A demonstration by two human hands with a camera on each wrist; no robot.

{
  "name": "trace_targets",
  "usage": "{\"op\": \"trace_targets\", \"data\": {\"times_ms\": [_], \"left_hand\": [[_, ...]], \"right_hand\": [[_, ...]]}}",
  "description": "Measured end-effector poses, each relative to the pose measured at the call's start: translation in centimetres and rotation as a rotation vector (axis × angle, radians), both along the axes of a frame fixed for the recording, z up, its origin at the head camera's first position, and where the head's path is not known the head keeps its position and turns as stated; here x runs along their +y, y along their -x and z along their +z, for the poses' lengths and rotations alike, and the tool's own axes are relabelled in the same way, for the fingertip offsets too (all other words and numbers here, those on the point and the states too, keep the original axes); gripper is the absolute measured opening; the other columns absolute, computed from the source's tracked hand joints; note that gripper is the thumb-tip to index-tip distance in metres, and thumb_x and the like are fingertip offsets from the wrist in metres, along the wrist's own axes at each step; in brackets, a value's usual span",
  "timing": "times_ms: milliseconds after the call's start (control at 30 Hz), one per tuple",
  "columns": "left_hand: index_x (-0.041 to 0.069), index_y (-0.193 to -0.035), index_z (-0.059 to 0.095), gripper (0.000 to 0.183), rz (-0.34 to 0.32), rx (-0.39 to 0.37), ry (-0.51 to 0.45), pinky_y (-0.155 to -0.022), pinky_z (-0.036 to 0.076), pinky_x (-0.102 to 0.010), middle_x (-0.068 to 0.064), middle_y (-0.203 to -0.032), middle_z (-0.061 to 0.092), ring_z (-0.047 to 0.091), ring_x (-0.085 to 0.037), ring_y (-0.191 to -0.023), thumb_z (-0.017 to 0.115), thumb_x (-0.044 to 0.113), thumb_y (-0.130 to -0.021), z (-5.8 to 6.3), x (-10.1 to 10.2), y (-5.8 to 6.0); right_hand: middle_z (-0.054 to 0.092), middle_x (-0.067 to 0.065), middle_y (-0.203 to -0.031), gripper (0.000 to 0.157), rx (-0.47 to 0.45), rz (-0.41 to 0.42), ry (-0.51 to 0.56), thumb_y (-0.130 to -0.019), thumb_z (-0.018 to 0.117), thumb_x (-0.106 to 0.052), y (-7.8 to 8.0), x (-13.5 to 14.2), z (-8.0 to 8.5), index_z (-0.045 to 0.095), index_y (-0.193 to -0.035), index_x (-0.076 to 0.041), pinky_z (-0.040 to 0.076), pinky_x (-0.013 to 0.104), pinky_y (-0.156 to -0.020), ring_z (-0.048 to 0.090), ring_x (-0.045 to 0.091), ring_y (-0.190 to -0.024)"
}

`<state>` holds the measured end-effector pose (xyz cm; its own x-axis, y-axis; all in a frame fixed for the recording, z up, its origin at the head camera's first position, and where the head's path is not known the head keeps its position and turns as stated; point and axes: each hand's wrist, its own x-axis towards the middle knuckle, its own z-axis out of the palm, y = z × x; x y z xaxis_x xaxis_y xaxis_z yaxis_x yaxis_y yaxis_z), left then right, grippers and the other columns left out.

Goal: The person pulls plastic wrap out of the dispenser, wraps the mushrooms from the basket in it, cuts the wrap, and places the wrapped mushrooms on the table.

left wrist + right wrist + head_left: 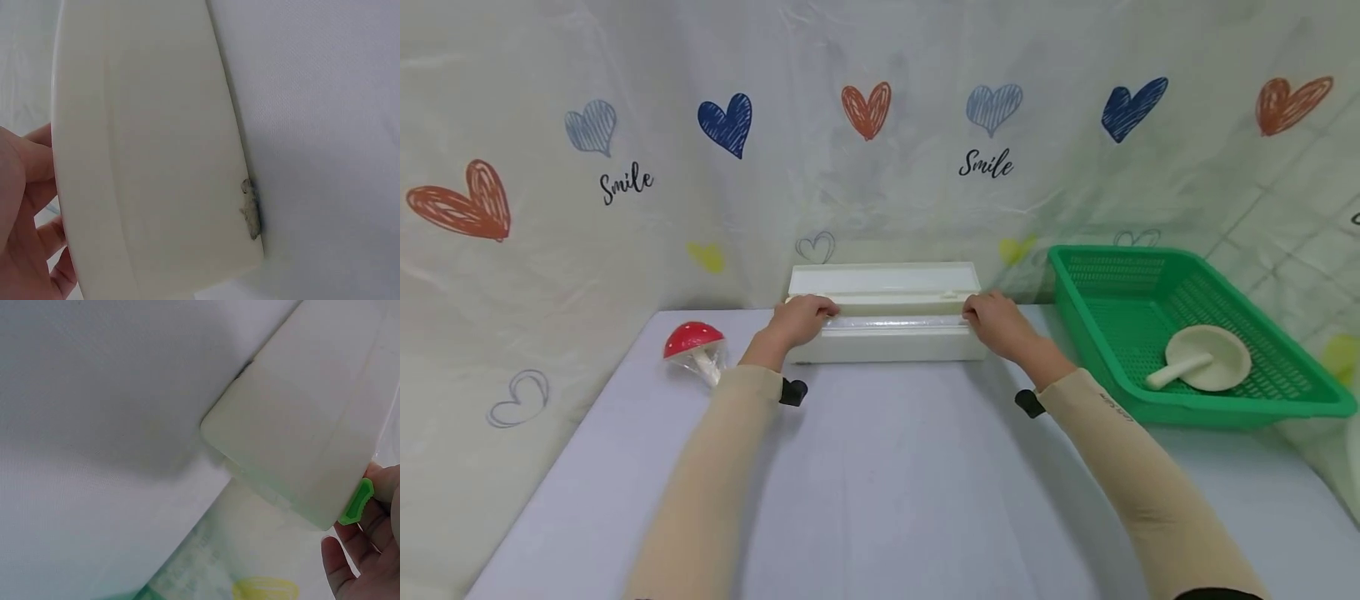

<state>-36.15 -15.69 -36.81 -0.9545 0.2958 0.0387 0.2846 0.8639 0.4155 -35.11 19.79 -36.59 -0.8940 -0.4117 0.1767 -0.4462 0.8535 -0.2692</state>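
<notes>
A long white cling film dispenser [891, 346] lies at the back of the table with its lid [883, 277] raised. Clear film [898, 322] shines across its opening, below a cream bar [901, 305]. My left hand [799, 321] grips the dispenser's left end, fingers curled behind the front wall in the left wrist view. At the other end, my right hand [997, 323] holds on with bent fingers. The right wrist view shows those fingers at a small green tab [357, 502] on the dispenser's edge. Whether either hand also pinches the film is hidden.
A toy red mushroom [694, 337] in clear wrapping lies left of my left hand. On the right stands a green basket [1232, 410] holding a cream mushroom-shaped piece [1213, 354]. A patterned curtain [880, 192] hangs right behind the dispenser.
</notes>
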Motion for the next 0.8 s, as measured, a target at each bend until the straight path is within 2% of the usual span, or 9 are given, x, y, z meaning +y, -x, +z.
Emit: {"op": "trace_targets", "data": {"times_ms": [67,233,333,467,667,800], "left_hand": [[0.014,-0.131,0.071,0.034,0.004,0.004,0.022,-0.111,0.026,-0.067,-0.007,-0.139,0.064,0.049,-0.034,-0.137,0.045,0.013,-0.109,0.0,0.1,0.1],[0.02,-0.131,0.072,0.033,0.01,-0.008,0.041,-0.106,0.027,-0.064,-0.005,-0.141,0.063,0.048,-0.032,-0.137,0.049,0.015,-0.108,-0.1,0.2,0.1],[0.024,-0.127,0.074,0.031,-0.007,-0.023,0.031,-0.109,0.022,-0.068,-0.003,-0.139,0.064,0.048,-0.03,-0.137,0.052,0.016,-0.107,-0.1,0.3,0.1],[0.022,-0.121,0.076,0.028,-0.042,-0.027,0.026,-0.11,0.02,-0.07,-0.001,-0.134,0.066,0.053,-0.027,-0.132,0.054,0.013,-0.106,0.1,0.5,0.4],[0.014,-0.115,0.07,0.033,-0.085,-0.025,0.104,-0.108,0.03,-0.068,-0.007,-0.129,0.066,0.057,-0.029,-0.123,0.048,-0.005,-0.1,0.8,0.7,0.3],[0.012,-0.113,0.069,0.025,-0.109,0.001,0.14,-0.104,0.04,-0.061,-0.007,-0.128,0.067,0.059,-0.028,-0.12,0.051,-0.001,-0.101,1.1,0.5,0.3]], "right_hand": [[0.069,0.018,-0.106,0.017,0.008,-0.002,0.006,-0.106,0.055,-0.007,0.0,-0.2,0.0,0.067,-0.11,0.003,0.043,0.056,-0.099,0.055,0.04,-0.111],[0.069,0.019,-0.107,0.017,0.013,-0.001,0.001,-0.106,0.055,-0.006,-0.1,-0.3,0.1,0.067,-0.111,0.004,0.044,0.054,-0.099,0.054,0.041,-0.112],[0.069,0.019,-0.108,0.016,0.012,-0.002,0.001,-0.106,0.055,-0.005,-0.2,-0.2,0.1,0.067,-0.111,0.004,0.044,0.054,-0.1,0.054,0.041,-0.113],[0.069,0.019,-0.108,0.016,0.018,0.003,0.008,-0.106,0.055,-0.005,-0.2,-0.1,0.0,0.067,-0.111,0.004,0.044,0.054,-0.099,0.053,0.04,-0.112],[0.069,0.019,-0.108,0.015,0.017,0.009,0.017,-0.106,0.055,-0.006,-0.1,-0.1,-0.1,0.067,-0.11,0.004,0.045,0.053,-0.098,0.053,0.04,-0.112],[0.069,0.019,-0.108,0.015,0.017,0.009,0.019,-0.106,0.055,-0.005,0.0,0.0,-0.1,0.066,-0.11,0.004,0.046,0.053,-0.097,0.054,0.04,-0.112]]}}
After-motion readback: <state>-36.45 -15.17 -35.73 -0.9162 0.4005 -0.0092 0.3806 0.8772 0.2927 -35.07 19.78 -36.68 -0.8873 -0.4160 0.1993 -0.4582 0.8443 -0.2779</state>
